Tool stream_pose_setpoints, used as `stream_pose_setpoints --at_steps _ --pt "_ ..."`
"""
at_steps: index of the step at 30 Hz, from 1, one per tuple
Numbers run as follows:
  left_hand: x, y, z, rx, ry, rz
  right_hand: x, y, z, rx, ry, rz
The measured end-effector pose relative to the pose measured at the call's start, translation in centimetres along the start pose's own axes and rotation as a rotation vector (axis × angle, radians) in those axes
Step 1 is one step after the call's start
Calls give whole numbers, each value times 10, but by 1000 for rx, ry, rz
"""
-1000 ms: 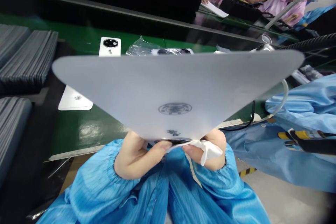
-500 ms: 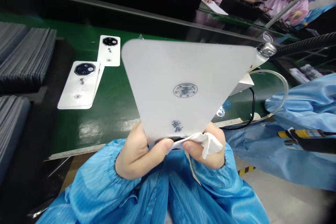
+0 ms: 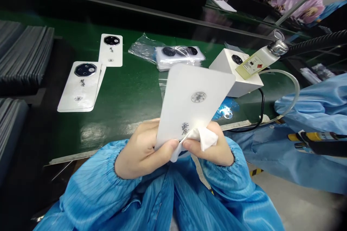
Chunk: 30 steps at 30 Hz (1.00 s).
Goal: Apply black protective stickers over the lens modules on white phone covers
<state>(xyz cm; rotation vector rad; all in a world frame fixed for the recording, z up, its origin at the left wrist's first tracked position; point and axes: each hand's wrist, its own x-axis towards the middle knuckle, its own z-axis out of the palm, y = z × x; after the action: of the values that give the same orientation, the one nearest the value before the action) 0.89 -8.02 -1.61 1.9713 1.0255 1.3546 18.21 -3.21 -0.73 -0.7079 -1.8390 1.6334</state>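
A white phone back cover (image 3: 187, 94) with a round emblem and dark lettering is tilted up in front of me, its camera end nearest my body. My left hand (image 3: 148, 149) is closed on its left near edge, thumb on the face by the camera area. My right hand (image 3: 210, 148) is closed on a folded white wiping cloth (image 3: 207, 139), which its thumb presses against the same end of the cover. The cloth and thumbs hide most of the camera area. To the left on the green bench lie similar covers (image 3: 78, 88), partly overlapping, and another cover (image 3: 110, 52) behind them.
Bagged covers (image 3: 179, 57) lie behind my hands. At right, a white box (image 3: 227, 72) stands near a pump bottle (image 3: 256, 65) of yellowish liquid, with blue film pieces (image 3: 226, 110) in front. Racks of grey sheets (image 3: 24, 57) stand left. A blue-clothed person (image 3: 314, 104) is close at right.
The back cover has come lower and turned, looking smaller, so the bagged covers, box and bottle now show. Both hands keep their hold, with the cloth still at the camera end.
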Motion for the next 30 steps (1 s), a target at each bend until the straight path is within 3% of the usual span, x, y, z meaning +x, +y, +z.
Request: stream_pose_setpoints --at_steps 8,15,21,26,30 --pt "3 0 0 35 -33 -47 6 9 -5 34 -91 -53" --pt "1 0 2 -39 -18 -168 1 13 8 119 29 -21" --pt "-2 3 4 -124 -4 -154 -2 8 18 97 142 -134" --pt "-2 7 4 -206 -30 -162 -8 6 21 -32 139 -235" --pt "-4 5 4 -197 -11 -215 -11 12 18 -26 140 -183"
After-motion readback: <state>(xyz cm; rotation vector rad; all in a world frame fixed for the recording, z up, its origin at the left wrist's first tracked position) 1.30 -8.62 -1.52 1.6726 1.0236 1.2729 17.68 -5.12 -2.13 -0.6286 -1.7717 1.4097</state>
